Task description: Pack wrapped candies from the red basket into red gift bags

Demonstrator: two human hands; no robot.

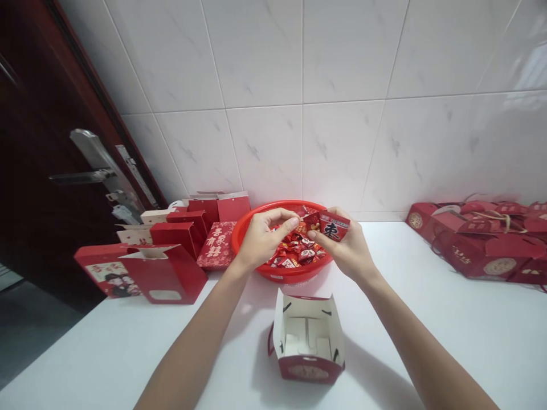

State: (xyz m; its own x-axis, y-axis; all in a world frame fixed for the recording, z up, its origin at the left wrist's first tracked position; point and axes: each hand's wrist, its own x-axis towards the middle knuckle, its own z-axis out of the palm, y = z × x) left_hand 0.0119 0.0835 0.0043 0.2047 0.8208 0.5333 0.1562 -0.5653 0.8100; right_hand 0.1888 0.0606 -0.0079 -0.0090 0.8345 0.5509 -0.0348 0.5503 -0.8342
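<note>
Over the red plastic basket (pixel 273 276), my right hand (pixel 351 253) grips a small red candy packet (pixel 335 225) printed with a large dark character. A second, darker red wrapper (pixel 312 221) shows beside its thumb. My left hand (pixel 265 238) is closed in a pinch above the basket's left side; whether anything sits between its fingertips cannot be made out. Many red wrapped candies (pixel 305 253) lie in the basket. Below my hands a dark red gift box (pixel 310 367) stands with its top open, showing a white inside without candies.
Upright red gift boxes and bags (pixel 175 279) stand at the left, next to a flat patterned red box (pixel 217 245). Several closed dark red boxes (pixel 478 245) cluster at the right. Behind the white table (pixel 393 307) is a tiled wall (pixel 342 154); a dark door (pixel 38 142) is at left.
</note>
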